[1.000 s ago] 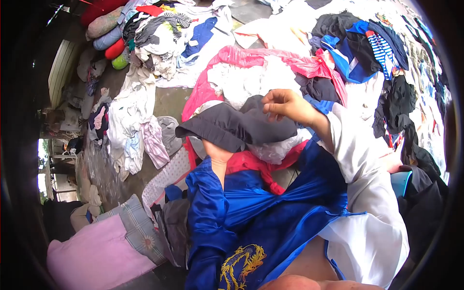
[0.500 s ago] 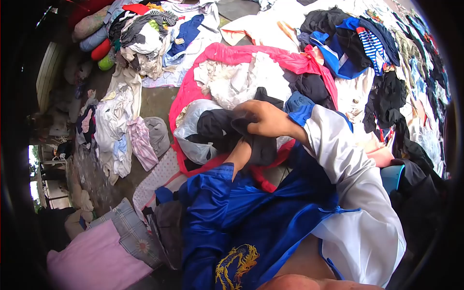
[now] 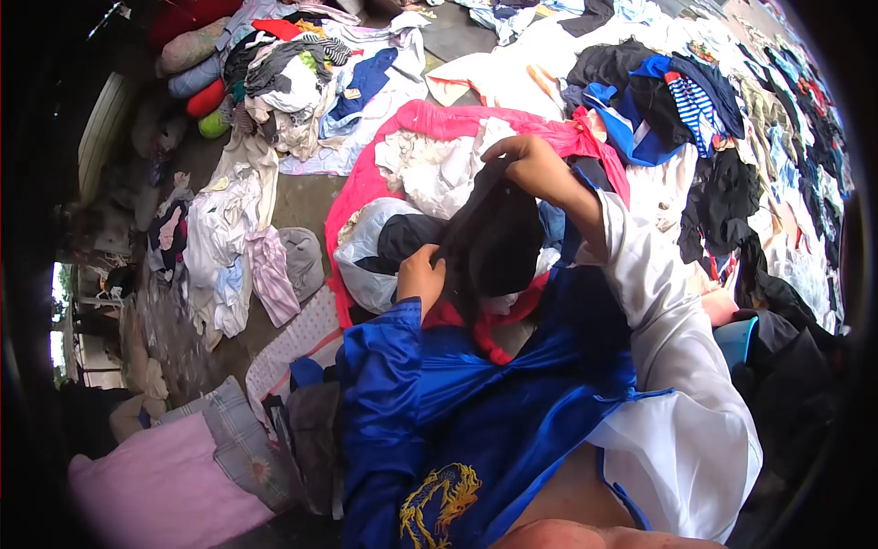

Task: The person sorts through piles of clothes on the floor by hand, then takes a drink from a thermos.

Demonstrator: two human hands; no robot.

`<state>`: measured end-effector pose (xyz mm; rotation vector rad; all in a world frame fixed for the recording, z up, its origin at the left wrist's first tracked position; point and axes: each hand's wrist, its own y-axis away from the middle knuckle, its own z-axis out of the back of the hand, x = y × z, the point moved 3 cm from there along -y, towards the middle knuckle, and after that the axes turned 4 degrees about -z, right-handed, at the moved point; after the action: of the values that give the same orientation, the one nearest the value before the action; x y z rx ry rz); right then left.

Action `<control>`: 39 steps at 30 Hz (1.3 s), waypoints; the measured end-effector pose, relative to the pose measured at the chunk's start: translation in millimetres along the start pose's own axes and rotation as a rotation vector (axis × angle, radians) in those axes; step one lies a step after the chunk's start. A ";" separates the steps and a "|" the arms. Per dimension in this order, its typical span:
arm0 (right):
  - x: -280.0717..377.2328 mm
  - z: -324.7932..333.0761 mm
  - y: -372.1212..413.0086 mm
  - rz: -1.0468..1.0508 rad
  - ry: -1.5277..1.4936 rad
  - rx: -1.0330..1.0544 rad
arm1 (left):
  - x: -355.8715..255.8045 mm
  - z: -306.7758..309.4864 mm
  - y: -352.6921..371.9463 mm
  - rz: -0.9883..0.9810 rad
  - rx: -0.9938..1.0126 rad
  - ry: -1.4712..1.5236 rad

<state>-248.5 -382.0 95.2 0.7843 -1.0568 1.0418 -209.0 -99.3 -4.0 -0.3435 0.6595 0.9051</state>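
A black garment (image 3: 498, 233) hangs stretched between my two hands. My right hand (image 3: 540, 169) is closed on its upper edge, above the white cloth pile. My left hand (image 3: 421, 277) pinches its left edge, lower down and nearer my body. Behind the garment lie white cloths (image 3: 430, 165), ringed by a bright pink cloth (image 3: 366, 178). A pale plastic bag (image 3: 361, 274) with dark cloth in it sits just left of the garment. The garment hides part of the pile.
Mixed clothes (image 3: 293, 91) are heaped at the upper left. Black, blue and striped clothes (image 3: 654, 101) lie at the upper right. Left are white garments (image 3: 224, 229) and a grey cloth (image 3: 300, 261). A pink cushion-like cloth (image 3: 165, 485) is at the lower left.
My right hand has risen, lifting and spreading the black garment that was bunched low. My left hand has moved left and a little up, away from the right one.
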 end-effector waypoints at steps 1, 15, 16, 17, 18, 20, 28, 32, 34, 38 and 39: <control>1.6 6.6 -3.7 0.100 -0.067 -0.034 | 8.3 3.5 2.9 0.006 -0.047 -0.175; 135.1 162.1 -9.5 0.321 0.233 -0.486 | -16.8 238.9 -31.4 0.169 -0.614 0.619; 145.6 167.0 -8.3 0.322 0.329 -0.505 | -14.1 262.1 -38.1 0.119 -0.683 0.644; 171.4 166.6 8.3 0.329 0.290 -0.481 | -19.5 282.6 -42.4 0.050 -0.710 0.711; 192.6 164.5 23.4 0.337 0.251 -0.456 | -29.6 302.8 -44.9 -0.019 -0.736 0.777; 210.3 172.8 15.8 0.391 0.205 -0.441 | -55.5 336.8 -46.9 -0.132 -0.769 0.849; 324.7 188.2 66.0 0.731 0.374 -0.612 | -187.2 418.6 -37.7 -0.268 -0.652 0.884; 362.7 191.9 116.7 0.731 0.368 -0.506 | -243.1 444.0 -4.7 -0.406 -0.412 0.733; 353.8 197.5 122.4 0.710 0.415 -0.422 | -265.8 455.0 21.5 -0.445 -0.324 0.574; 314.6 211.5 108.8 0.561 0.544 -0.217 | -287.0 460.1 60.4 -0.710 -0.484 0.505; 299.8 212.7 97.5 0.514 0.576 -0.170 | -278.5 457.2 60.0 -0.718 -0.536 0.476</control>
<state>-365.1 -453.2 450.1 0.0423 -0.8377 1.4747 -206.8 10.6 523.3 -1.2181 0.6450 0.2825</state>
